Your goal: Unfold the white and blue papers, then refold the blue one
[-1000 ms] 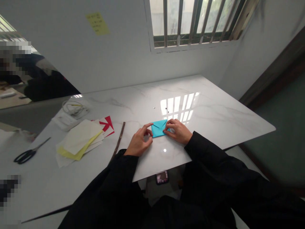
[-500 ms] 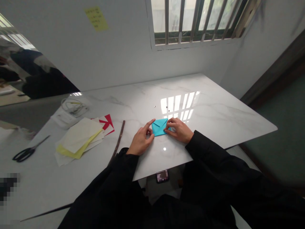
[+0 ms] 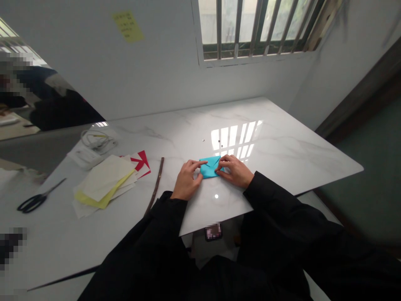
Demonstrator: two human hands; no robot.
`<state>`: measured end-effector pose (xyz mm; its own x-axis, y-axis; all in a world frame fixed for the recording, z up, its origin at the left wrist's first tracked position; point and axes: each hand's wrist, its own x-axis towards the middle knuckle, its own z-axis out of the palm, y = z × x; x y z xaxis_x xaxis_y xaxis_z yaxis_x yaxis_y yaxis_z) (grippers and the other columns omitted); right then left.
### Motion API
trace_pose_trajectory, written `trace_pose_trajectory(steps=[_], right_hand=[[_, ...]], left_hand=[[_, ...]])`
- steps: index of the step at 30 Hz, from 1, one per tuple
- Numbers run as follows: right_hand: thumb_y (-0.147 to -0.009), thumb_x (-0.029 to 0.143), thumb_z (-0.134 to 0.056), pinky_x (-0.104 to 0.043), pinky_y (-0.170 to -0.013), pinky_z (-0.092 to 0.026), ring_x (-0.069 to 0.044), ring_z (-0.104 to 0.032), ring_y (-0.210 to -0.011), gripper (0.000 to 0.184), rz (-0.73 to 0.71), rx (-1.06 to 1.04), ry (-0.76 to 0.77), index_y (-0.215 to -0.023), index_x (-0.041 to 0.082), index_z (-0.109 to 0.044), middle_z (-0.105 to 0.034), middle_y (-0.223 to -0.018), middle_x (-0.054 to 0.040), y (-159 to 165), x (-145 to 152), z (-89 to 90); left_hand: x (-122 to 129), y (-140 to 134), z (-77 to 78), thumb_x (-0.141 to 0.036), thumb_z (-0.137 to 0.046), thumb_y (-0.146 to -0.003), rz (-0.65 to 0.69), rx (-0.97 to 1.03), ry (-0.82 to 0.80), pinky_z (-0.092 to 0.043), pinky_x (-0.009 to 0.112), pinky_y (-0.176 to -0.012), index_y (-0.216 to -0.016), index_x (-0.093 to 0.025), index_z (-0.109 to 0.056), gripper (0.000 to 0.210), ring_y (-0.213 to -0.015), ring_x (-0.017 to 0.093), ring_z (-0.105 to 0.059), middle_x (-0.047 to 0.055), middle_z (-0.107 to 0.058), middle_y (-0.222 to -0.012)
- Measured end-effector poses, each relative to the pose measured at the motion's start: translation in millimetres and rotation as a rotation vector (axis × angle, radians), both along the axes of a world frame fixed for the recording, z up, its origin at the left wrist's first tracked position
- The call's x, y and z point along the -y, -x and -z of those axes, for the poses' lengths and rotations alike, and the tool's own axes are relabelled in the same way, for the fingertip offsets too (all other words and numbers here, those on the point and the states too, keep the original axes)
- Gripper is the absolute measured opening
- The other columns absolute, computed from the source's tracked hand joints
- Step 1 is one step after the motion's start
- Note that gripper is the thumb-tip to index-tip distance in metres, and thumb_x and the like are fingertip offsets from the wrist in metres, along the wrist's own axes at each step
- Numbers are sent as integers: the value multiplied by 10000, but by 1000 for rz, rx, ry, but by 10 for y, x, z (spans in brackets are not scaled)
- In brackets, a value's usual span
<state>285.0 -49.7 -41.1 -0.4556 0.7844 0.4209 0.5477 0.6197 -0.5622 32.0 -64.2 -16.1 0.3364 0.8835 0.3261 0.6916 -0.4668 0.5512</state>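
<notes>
A small bright blue folded paper envelope [image 3: 209, 172] lies on the white marbled table in front of me, its flap creases forming a V at the top. My left hand [image 3: 188, 179] holds its left side: the index finger stretches over the upper part and the thumb is at the lower left corner. At the right side, my right hand [image 3: 233, 170] has thumb and index finger pinched on the edge, covering that end of the paper. Several tiny dark or shiny bits lie just beyond the envelope.
To the left are a brown stick [image 3: 157, 182], red paper pieces [image 3: 143, 160], a stack of cream and yellow paper sheets [image 3: 103, 179], black scissors [image 3: 36, 201] and a white cable [image 3: 97, 141]. A barred window [image 3: 250, 29] and a yellow note [image 3: 128, 26] are on the wall behind.
My left index finger has moved right, from the envelope's upper left corner onto its flap area. The left hand shifted slightly right; the right hand stays at the edge.
</notes>
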Motion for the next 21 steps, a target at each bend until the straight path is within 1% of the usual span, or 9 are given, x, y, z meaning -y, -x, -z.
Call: trace_pose_trajectory(steps=[1, 3, 5, 6, 9, 12, 14, 16, 21], right_hand=[[-1008, 218, -769, -429, -971, -539, -243, -616, -1014, 25, -2, 2, -5, -1000, 228, -791, -691, -1121, -86, -2, -5, 6], [-1013, 224, -762, -431, -975, -536, -243, -610, -1015, 25, -12, 9, -13, -1003, 228, -784, -690, -1133, -87, -8, -12, 14], [-1019, 233, -753, -431, -982, -532, -244, -604, -1019, 28, -16, 18, -14, -1008, 228, -777, -690, -1149, -89, -15, -14, 15], [-1022, 234, -748, -430, -984, -531, -244, -603, -1023, 31, -14, 22, -11, -1009, 227, -774, -692, -1157, -91, -15, -11, 12], [-1022, 234, -741, -422, -992, -529, -246, -605, -1033, 32, 4, 35, 0, -1003, 229, -766, -696, -1159, -89, 9, 15, -13], [-1009, 304, -777, -423, -985, -529, -256, -605, -1032, 79, 62, 67, 3, -980, 233, -758, -692, -1131, -88, 78, 59, -52], [-995, 372, -804, -429, -976, -527, -264, -600, -1019, 150, 112, 96, 0, -962, 234, -754, -685, -1100, -90, 129, 84, -76], [-992, 389, -810, -431, -977, -521, -267, -596, -1013, 171, 138, 112, -1, -953, 233, -753, -679, -1079, -89, 163, 99, -90], [-989, 273, -787, -417, -994, -506, -256, -593, -1026, 70, 111, 76, 11, -951, 223, -755, -677, -1093, -84, 150, 98, -77]], left_hand=[[9, -30, 14, -166, -611, -996, 5, -26, -69, -547, 491, -1094, -1363, -287, -763, 416, -1160, 266, -663, 74, -730, -1229], [10, -88, 52, -275, -579, -1080, 54, -129, -142, -461, 541, -1227, -1430, -289, -724, 380, -1407, 299, -590, 86, -696, -1463], [-9, -132, 100, -373, -488, -1141, 115, -274, -114, -381, 561, -1301, -1568, -266, -623, 461, -1602, 324, -436, 88, -574, -1669], [-21, -147, 124, -405, -429, -1162, 133, -341, -77, -355, 564, -1320, -1623, -253, -568, 505, -1655, 330, -365, 85, -514, -1729], [-45, -162, 173, -454, -293, -1189, 147, -459, 10, -293, 554, -1357, -1724, -247, -431, 590, -1708, 323, -266, 62, -396, -1806], [-38, -159, 179, -464, -256, -1189, 146, -507, 31, -241, 548, -1381, -1761, -241, -358, 622, -1722, 318, -224, 46, -324, -1834], [-27, -155, 172, -449, -257, -1188, 145, -524, 38, -227, 547, -1388, -1767, -230, -345, 625, -1724, 321, -213, 44, -305, -1840], [-20, -147, 167, -435, -260, -1187, 144, -520, 37, -226, 549, -1389, -1764, -238, -353, 617, -1722, 319, -222, 40, -310, -1839], [-23, -111, 170, -477, -301, -1184, 153, -465, 20, -251, 552, -1381, -1726, -268, -431, 595, -1693, 313, -305, 35, -404, -1803]])
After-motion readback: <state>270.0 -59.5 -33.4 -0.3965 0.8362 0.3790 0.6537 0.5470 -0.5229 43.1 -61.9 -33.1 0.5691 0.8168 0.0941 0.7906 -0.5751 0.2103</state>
